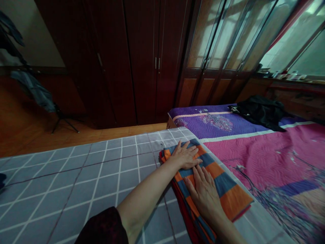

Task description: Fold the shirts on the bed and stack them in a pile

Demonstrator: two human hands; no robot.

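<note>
A folded cloth with orange and blue-grey stripes [230,183] lies on the grey checked sheet [101,176], close to its right edge. Red fabric shows under its lower left side and at its near right corner. My left hand [185,155] rests flat on the far part of the cloth, its fingers spread. Just nearer to me, my right hand [204,189] also lies flat on the stripes, fingers stretched forward. The two hands almost meet at the fingertips. Neither one grips the cloth; both palms face down on it.
To the right stretches a purple and pink quilted cover [243,152] with a black garment [261,110] on it. Dark red wardrobes [142,67] line the back. At the left, a stand [61,117] holds clothes. Small items line the windowsill [291,76].
</note>
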